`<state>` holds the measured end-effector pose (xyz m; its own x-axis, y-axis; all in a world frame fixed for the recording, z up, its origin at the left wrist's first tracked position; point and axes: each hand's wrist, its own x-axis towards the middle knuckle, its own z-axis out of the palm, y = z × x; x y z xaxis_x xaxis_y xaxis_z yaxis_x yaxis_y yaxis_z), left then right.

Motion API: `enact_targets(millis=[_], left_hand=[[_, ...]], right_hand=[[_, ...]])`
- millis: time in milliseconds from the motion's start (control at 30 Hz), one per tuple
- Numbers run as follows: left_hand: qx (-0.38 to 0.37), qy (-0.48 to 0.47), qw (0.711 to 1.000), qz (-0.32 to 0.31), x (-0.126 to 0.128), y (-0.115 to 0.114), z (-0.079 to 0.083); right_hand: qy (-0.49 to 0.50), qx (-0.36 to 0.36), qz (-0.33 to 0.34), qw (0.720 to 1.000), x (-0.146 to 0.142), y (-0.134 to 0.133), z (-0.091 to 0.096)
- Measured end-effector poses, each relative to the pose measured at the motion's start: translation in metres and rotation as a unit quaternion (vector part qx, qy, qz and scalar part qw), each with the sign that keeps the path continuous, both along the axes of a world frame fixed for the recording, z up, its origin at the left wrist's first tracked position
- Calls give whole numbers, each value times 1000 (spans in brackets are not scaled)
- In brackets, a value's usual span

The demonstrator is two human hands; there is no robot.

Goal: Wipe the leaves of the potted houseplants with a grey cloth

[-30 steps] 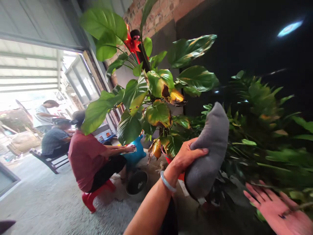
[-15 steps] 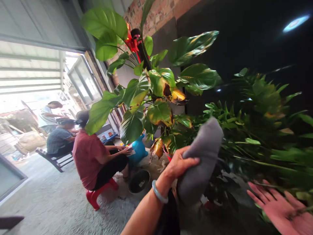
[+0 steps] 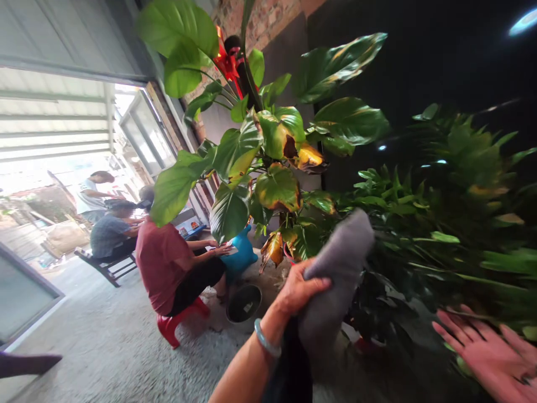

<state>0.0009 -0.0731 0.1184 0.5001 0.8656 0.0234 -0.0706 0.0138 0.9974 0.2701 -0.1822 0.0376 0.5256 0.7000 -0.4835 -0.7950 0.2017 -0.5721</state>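
Observation:
In the lower middle, my left hand [image 3: 298, 291], with a pale bangle [image 3: 267, 339] on its wrist, is closed on a grey cloth [image 3: 335, 280]. Thumb on top, it grips the near edge while the long, folded cloth stands up and slants right. My right hand [image 3: 489, 350] lies palm up at the lower right, fingers spread, beside dark green foliage [image 3: 453, 263]; it holds nothing I can make out. Ahead of the cloth rises a tall potted plant with broad leaves [image 3: 277, 187], some yellowed and brown at the edges.
To the left, a person in a red shirt [image 3: 161, 268] sits on a red stool [image 3: 180, 324], near a blue object [image 3: 241, 252] and a dark basin [image 3: 244, 304]. Two other people are farther back by the opening. A dark wall [image 3: 419, 50] stands behind the plants.
The cloth has shifted slightly left and down with my left hand. My right hand appears a little farther right, still open. The surroundings at left have shifted rightward in view.

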Motion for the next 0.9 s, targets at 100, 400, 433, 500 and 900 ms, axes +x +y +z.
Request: enact_targets(millis=[100,400,433,500,900], left_hand=[[38,-86,987,128,11,22,19],[-123,39,991,41,-4,-28,-54],[-110,18,992,60,-9,-28,-44],[-53,-24,992,109,-13,-19,-16],[-133,133,974,123,16,10,-75]], right_hand=[[-5,10,-4,1000,-2,2,-2],[1,-10,0,1000,0,3,-6],[-1,-10,0,1000,0,2,-5],[-13,-3,3,1000,-1,1,-3],[10,11,4,1000,1,7,-9]])
